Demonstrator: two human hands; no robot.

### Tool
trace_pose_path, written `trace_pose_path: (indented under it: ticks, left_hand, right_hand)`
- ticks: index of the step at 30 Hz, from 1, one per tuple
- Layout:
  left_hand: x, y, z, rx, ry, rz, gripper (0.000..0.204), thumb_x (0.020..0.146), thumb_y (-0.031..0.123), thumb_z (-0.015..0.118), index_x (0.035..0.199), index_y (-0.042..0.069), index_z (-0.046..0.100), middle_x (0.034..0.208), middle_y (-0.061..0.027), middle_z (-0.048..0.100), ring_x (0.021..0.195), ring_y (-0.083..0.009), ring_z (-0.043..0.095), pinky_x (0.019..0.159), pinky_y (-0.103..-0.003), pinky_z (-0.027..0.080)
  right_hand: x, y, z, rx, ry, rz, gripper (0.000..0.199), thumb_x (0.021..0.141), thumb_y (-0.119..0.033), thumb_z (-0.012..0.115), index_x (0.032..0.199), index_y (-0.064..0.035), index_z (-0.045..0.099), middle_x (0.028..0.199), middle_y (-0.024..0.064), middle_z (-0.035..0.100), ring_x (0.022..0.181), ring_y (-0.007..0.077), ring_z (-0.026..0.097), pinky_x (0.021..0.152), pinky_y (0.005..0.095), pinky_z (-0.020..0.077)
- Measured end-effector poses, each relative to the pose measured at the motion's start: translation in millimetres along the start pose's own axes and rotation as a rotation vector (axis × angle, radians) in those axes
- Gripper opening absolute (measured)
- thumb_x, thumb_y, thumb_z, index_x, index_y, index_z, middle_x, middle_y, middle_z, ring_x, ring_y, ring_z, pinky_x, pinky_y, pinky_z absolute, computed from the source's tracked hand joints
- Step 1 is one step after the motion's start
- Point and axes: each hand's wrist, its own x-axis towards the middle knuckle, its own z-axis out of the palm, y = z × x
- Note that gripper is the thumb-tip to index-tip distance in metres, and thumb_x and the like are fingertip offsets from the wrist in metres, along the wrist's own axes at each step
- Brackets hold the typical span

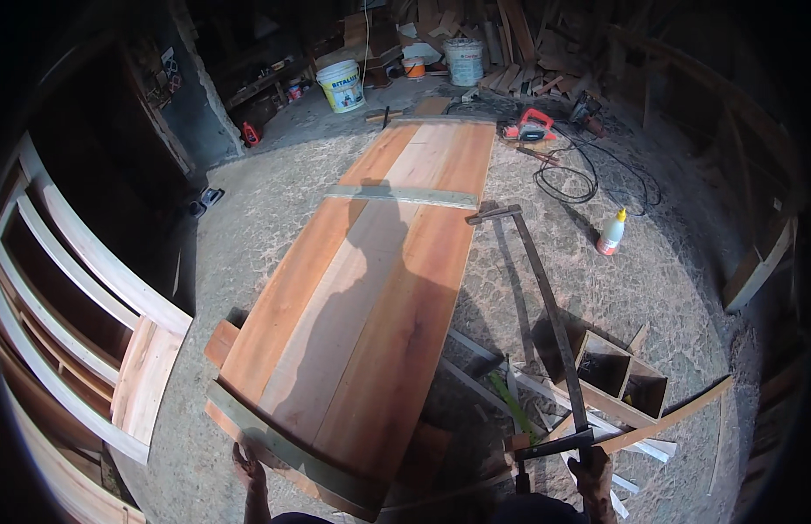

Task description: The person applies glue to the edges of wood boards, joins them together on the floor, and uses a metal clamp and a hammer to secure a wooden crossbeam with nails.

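Note:
A long panel of reddish and pale boards [335,349] lies lengthwise before me, raised on wooden blocks. One grey-green batten [292,452] crosses its near end and another batten [405,196] crosses farther up. My left hand [250,470] is at the near left edge, its fingers closed on the panel below the near batten; the fingertips are partly hidden. To the right of the panel, my right hand [590,476] is wrapped round the lower end of a long metal bar clamp [548,301]. The clamp slants upward, its far jaw beside the panel's right edge near the farther batten.
Right of the panel are a glue bottle [611,234], a red power tool [531,126] with a black cord, and a wooden box [619,377] among offcuts. A pale wooden frame [152,384] stands left. Buckets [341,87] and scrap wood [545,79] are at the back.

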Motion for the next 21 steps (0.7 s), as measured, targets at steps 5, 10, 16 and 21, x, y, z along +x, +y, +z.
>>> trace_pose_path:
  ticks: [5, 10, 16, 21]
  left_hand:
    - [-9.1, 73.1, 14.1, -0.062, 0.038, -0.176, 0.059, 0.101, 0.045, 0.051, 0.134, -0.003, 0.047, 0.110, -0.0154, 0.061, 0.108, -0.0249, 0.057, 0.096, -0.036, 0.044]
    - [45.9, 23.9, -3.9, -0.092, -0.107, -0.292, 0.043, 0.098, 0.051, 0.048, 0.110, 0.011, 0.060, 0.094, -0.0032, 0.060, 0.082, -0.0142, 0.054, 0.067, -0.032, 0.039]
    - [66.6, 49.9, 14.8, -0.276, -0.059, -0.307, 0.061, 0.100, 0.047, 0.053, 0.138, 0.000, 0.042, 0.124, -0.0129, 0.056, 0.111, -0.0207, 0.054, 0.094, -0.034, 0.045]
    - [73.6, 63.6, 1.1, -0.170, 0.048, -0.359, 0.080, 0.096, 0.050, 0.054, 0.149, -0.004, 0.028, 0.143, -0.0256, 0.047, 0.130, -0.0326, 0.048, 0.106, -0.039, 0.040]
  right_hand:
    - [-27.8, 1.2, -11.1, -0.051, 0.069, -0.014, 0.031, 0.069, -0.019, 0.080, 0.078, -0.0024, 0.055, 0.065, 0.0116, 0.052, 0.057, 0.0256, 0.050, 0.052, 0.0414, 0.0388]
    - [-46.3, 47.7, -5.2, -0.147, -0.001, 0.105, 0.033, 0.067, -0.024, 0.081, 0.078, -0.0039, 0.057, 0.067, 0.0124, 0.054, 0.060, 0.0284, 0.056, 0.055, 0.0409, 0.0440]
    - [2.8, 135.9, 57.7, -0.324, 0.064, -0.249, 0.034, 0.066, -0.025, 0.080, 0.083, -0.0060, 0.058, 0.072, 0.0103, 0.056, 0.068, 0.0274, 0.059, 0.059, 0.0432, 0.0451]
    - [39.4, 134.0, 101.6, -0.138, -0.039, -0.133, 0.038, 0.072, -0.027, 0.077, 0.097, -0.0068, 0.058, 0.085, 0.0110, 0.057, 0.081, 0.0293, 0.059, 0.068, 0.0437, 0.0458]
